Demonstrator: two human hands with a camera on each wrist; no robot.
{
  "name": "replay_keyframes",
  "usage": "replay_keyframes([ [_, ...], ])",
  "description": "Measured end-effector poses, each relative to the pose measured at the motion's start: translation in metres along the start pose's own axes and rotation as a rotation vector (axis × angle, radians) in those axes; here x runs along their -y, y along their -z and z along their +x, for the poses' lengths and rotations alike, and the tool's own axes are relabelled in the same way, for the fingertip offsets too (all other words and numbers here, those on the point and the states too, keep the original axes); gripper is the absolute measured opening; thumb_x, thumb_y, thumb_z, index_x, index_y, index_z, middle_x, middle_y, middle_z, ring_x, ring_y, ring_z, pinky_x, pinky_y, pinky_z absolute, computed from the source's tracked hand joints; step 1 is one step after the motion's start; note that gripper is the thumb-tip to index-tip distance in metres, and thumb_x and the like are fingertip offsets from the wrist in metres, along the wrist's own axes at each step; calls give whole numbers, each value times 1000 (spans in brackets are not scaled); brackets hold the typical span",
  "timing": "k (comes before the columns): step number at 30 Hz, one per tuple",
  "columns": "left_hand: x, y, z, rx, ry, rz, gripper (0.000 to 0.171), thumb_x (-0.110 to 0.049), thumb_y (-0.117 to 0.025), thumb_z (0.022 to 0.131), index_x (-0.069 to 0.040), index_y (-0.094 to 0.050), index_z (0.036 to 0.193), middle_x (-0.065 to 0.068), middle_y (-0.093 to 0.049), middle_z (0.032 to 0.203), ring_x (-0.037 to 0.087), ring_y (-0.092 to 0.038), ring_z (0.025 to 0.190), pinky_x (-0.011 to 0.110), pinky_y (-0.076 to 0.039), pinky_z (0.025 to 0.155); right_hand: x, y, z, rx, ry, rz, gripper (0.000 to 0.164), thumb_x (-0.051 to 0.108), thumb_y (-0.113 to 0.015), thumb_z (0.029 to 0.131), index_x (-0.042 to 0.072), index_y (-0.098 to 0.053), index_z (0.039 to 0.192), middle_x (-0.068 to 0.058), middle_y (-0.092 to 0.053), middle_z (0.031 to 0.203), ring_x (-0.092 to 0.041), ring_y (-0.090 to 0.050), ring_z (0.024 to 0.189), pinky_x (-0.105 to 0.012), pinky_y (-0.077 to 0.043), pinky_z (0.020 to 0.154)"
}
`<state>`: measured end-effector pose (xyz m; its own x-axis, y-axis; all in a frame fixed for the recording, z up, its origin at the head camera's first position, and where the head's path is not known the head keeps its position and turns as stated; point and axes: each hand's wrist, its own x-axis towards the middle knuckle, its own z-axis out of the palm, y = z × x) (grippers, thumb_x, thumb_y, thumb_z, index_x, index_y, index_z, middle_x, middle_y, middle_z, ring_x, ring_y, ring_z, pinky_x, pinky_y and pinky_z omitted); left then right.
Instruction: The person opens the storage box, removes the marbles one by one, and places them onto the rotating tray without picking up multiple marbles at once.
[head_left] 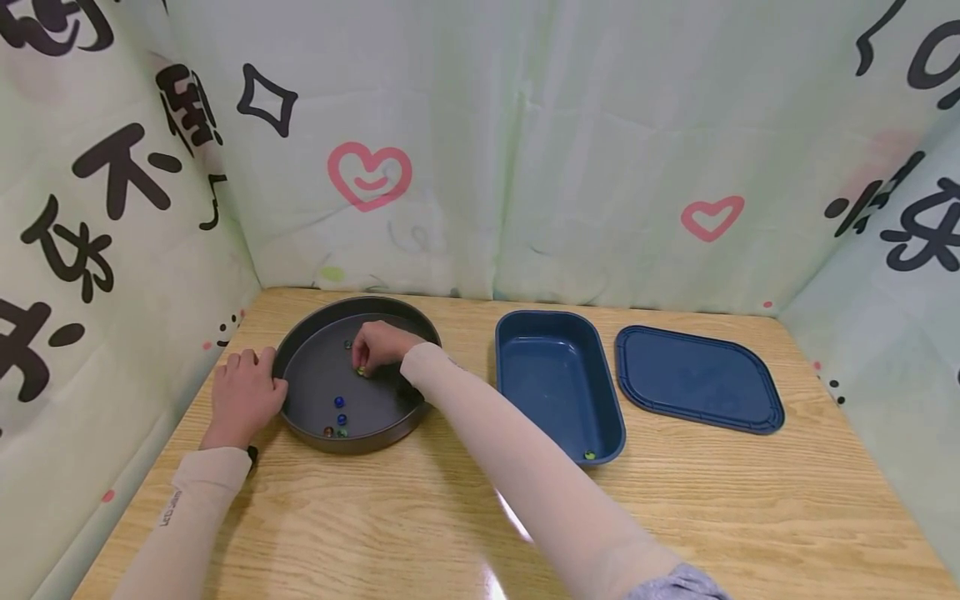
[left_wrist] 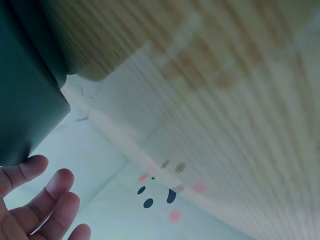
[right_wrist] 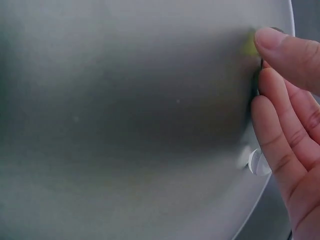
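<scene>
A round dark grey pan stands at the table's left with several marbles inside. Reaching into it, my right hand pinches a yellow-green marble close to the pan's bottom. A clear marble lies beside that hand in the right wrist view. Two blue marbles, a brownish marble and a green marble lie nearer the front rim. My left hand touches the pan's left side, its fingers loosely extended; in the left wrist view one fingertip meets the dark wall.
Right of the pan stands a deep blue rectangular box, a yellow-green marble in its front corner. A flat blue lid lies farther right on the wooden table. Printed curtains enclose the back and sides.
</scene>
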<state>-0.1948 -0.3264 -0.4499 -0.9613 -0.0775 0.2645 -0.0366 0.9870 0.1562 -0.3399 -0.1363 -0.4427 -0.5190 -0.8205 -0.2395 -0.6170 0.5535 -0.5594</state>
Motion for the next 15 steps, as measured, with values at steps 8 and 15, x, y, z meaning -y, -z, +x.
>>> replay_keyframes([
  [8,-1,0,0,7,5,-11,27,-11,-46,81,4,-47,103,27,-47,89,42,-41,83,54,-35,71,-4,5,-3,-3,37,42,16,1,-78,72,6,-72,87,-1,-67,77,-4,-58,70,-13,-48,64],
  [15,-1,1,-1,2,8,-18,26,-10,-47,81,4,-47,102,26,-47,89,42,-41,83,54,-35,72,-8,13,-9,-22,95,162,21,3,-79,72,4,-73,92,-5,-70,82,-6,-60,70,-16,-51,66],
])
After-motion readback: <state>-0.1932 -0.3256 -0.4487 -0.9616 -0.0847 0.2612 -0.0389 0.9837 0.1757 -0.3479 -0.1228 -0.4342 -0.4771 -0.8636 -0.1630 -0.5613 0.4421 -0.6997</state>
